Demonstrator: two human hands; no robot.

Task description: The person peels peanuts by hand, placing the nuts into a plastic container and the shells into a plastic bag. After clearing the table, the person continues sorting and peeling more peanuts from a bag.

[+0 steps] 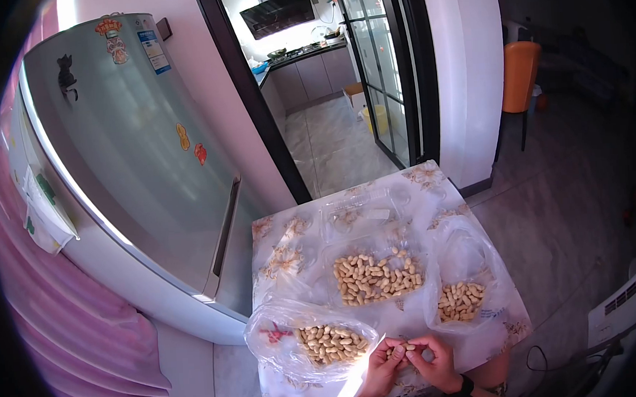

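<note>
My left hand (380,373) and my right hand (438,369) meet at the table's near edge, fingertips pinched together around an unshelled peanut (410,347). More peanut shell shows at the left fingers, partly covered by them. Just left of my hands lies a clear plastic bag (271,332) with a pile of peanuts (332,343) in it. Beyond my hands, a clear plastic container (332,294) holds another pile of peanuts (377,277). To the right, a thin plastic bag (458,252) contains a smaller pile of peanuts (461,301).
A flowered cloth (278,263) covers the table. The clear container's lid (359,214) lies toward the far edge. A fridge (132,137) stands at the left, with a glass door (379,71) and kitchen beyond. An orange chair (520,77) is at the far right.
</note>
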